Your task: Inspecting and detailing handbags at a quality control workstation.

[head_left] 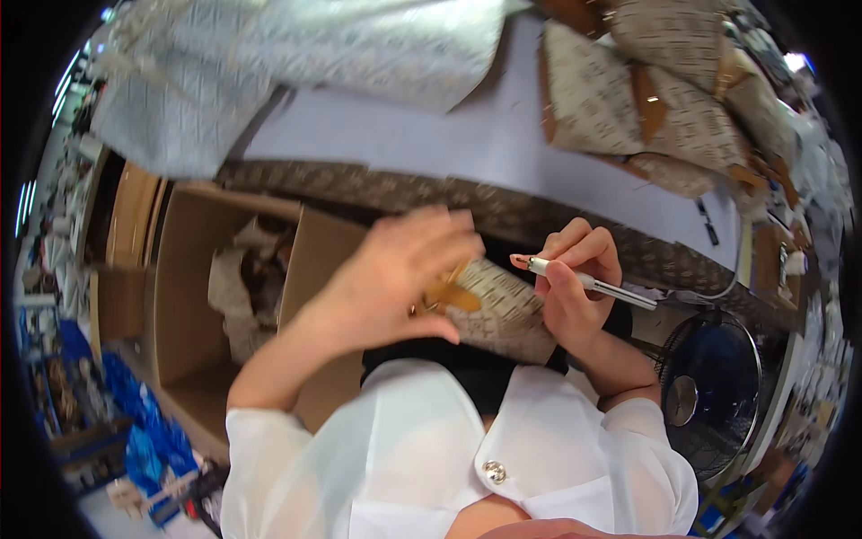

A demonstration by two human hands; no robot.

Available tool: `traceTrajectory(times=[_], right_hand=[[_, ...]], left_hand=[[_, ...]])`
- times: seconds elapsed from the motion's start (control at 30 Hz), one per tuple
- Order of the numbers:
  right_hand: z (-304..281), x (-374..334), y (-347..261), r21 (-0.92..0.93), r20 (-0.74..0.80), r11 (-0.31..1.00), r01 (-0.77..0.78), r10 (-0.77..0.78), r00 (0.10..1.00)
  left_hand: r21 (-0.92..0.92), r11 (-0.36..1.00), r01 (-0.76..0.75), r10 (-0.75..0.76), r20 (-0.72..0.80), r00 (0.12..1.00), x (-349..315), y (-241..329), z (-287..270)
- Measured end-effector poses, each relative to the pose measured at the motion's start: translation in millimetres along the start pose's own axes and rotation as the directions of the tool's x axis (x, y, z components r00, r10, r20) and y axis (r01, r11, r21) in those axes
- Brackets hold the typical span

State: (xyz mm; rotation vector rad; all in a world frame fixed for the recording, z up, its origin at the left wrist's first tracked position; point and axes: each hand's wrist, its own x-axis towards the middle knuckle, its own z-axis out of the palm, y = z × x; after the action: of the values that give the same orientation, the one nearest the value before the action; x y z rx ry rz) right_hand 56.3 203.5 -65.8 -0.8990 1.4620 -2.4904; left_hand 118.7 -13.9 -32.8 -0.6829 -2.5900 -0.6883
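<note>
A beige patterned bag or pouch (507, 310) with a tan strap or tab (453, 295) lies over my lap. My left hand (400, 274) hovers at its left end with fingers stretched and thumb apart, somewhat blurred; whether it touches the tan part I cannot tell. Between the thumb and fingers of my right hand (579, 287) is a slim white pen-shaped tool (597, 286), its small tip pointing left and its clear rear end pointing right. The right hand is close to the bag's right end.
Left of me stands an open cardboard box (193, 296) with patterned pieces (238, 305) inside. On the white-topped table (395, 130) lie a silvery patterned sheet (359, 45), several similar bags (664, 90) and a small black object (708, 223). A fan (709, 395) stands at my right.
</note>
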Motion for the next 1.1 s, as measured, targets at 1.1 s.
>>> traceTrajectory(times=[1.1], right_hand=[[-117.0, -24.0, -128.9, -0.175, -0.468, 0.663, 0.728, -0.706, 0.532]], left_hand=[[-0.151, 0.985, -0.082, 0.017, -0.389, 0.921, 196.9, 61.8, -87.3]])
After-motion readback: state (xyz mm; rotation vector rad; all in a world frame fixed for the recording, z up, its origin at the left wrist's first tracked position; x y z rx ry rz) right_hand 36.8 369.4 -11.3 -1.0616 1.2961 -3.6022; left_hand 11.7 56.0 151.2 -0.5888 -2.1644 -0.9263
